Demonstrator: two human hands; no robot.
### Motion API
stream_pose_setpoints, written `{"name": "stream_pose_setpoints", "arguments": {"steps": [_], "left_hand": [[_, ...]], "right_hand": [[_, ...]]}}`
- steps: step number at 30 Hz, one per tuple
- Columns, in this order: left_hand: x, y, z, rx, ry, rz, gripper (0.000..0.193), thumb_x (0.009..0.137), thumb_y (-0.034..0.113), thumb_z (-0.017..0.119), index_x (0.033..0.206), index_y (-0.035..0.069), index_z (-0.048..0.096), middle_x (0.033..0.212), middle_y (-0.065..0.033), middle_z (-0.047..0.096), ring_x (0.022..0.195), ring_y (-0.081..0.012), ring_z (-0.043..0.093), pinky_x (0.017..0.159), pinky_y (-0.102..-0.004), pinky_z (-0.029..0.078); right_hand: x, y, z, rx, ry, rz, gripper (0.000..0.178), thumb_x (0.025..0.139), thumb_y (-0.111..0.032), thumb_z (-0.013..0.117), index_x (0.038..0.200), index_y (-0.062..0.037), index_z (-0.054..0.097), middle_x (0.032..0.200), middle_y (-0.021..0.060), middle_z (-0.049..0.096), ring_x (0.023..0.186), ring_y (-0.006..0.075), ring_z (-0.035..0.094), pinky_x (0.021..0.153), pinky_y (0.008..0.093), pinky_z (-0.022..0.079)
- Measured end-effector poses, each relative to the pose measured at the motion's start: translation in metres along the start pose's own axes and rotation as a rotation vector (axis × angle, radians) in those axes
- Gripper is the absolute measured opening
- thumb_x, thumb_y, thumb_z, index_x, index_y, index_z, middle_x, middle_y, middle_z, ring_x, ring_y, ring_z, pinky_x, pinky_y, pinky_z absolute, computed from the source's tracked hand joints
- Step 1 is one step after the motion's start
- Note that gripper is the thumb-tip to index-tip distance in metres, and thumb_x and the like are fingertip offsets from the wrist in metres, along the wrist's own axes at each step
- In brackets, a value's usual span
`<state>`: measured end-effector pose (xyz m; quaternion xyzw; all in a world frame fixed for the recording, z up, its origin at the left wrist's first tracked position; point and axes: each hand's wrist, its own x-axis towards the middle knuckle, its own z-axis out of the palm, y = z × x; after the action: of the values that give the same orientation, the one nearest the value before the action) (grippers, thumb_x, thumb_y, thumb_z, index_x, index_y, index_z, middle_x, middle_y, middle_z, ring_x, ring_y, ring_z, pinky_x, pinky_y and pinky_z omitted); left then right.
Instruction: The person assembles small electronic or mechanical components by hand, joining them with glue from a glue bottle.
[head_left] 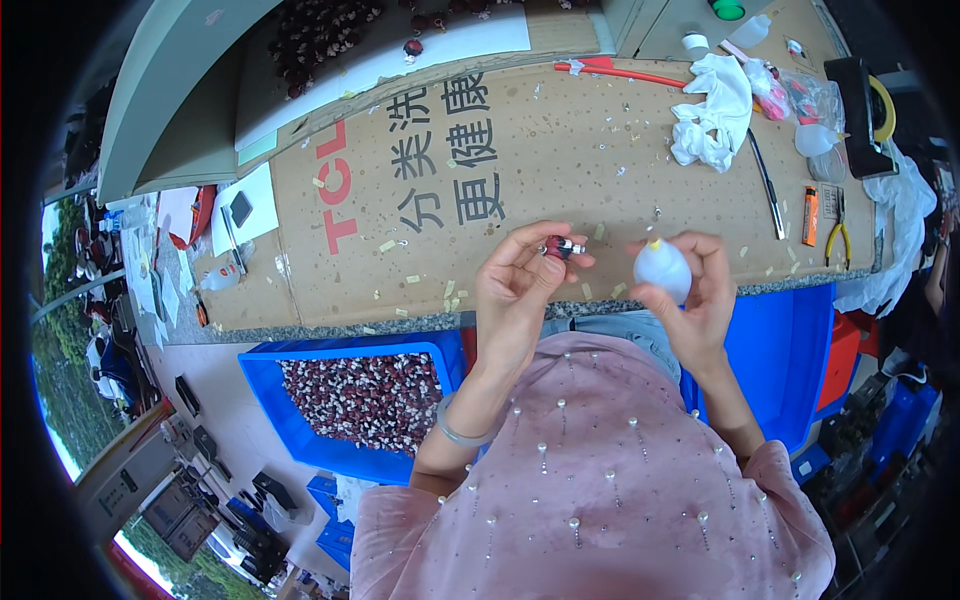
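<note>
My left hand [512, 300] pinches a small dark-red and white figurine-like piece [557, 248] between thumb and fingers, above the near edge of the cardboard-covered bench. To its right, my right hand [708, 305] is closed around a small white squeeze bottle [662, 273] with a yellowish tip. The bottle's tip points up and away from me. Bottle and piece are apart. Fine detail on the piece is too small to make out.
Scraps dot the cardboard [560, 160]. A blue bin [262, 385] of similar pieces [365, 402] stands lower left; another blue bin [775, 350] is lower right. Further right lie a white cloth [715, 115], a pen [767, 190], an orange cutter [810, 215], yellow-handled pliers [840, 235] and a tape dispenser [855, 125].
</note>
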<state>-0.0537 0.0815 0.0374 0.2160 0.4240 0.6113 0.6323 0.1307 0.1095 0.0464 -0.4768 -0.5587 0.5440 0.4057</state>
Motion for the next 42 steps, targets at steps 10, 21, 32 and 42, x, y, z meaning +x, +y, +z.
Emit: {"name": "stream_pose_setpoints", "arguments": {"steps": [10,21,32,42], "left_hand": [[-0.005,0.005,-0.003,0.072,0.031,0.094,0.03,0.085,0.006,0.061,0.112,-0.004,0.055,0.103,-0.0119,0.062,0.089,-0.0181,0.063,0.076,-0.0247,0.049],[-0.004,0.009,-0.004,0.088,0.02,0.117,0.03,0.086,0.008,0.06,0.113,-0.005,0.055,0.102,-0.0119,0.063,0.088,-0.017,0.063,0.074,-0.024,0.048],[-0.006,0.009,-0.006,0.072,0.014,0.109,0.031,0.086,0.009,0.06,0.113,-0.005,0.055,0.101,-0.0119,0.063,0.088,-0.0166,0.063,0.075,-0.0244,0.048],[-0.008,0.011,-0.006,0.088,0.015,0.055,0.032,0.088,0.014,0.058,0.114,-0.005,0.056,0.09,-0.0111,0.065,0.078,-0.013,0.062,0.07,-0.0233,0.048]], "right_hand": [[-0.005,-0.009,0.009,-0.302,0.084,-0.306,0.045,0.061,-0.014,0.084,0.096,0.0013,0.06,0.086,0.0118,0.066,0.076,0.014,0.063,0.065,0.0242,0.049],[-0.001,-0.008,0.012,-0.321,0.062,-0.356,0.047,0.059,-0.01,0.084,0.098,0.0016,0.06,0.08,0.0117,0.065,0.071,0.0142,0.063,0.061,0.0234,0.048],[0.0,-0.005,0.013,-0.338,0.035,-0.448,0.044,0.06,-0.006,0.082,0.097,0.0037,0.059,0.075,0.012,0.064,0.066,0.0148,0.061,0.057,0.0231,0.045],[0.008,-0.012,0.015,-0.361,0.06,-0.602,0.043,0.057,-0.005,0.083,0.094,0.0048,0.062,0.076,0.0159,0.065,0.061,0.0221,0.061,0.052,0.0272,0.046]]}}
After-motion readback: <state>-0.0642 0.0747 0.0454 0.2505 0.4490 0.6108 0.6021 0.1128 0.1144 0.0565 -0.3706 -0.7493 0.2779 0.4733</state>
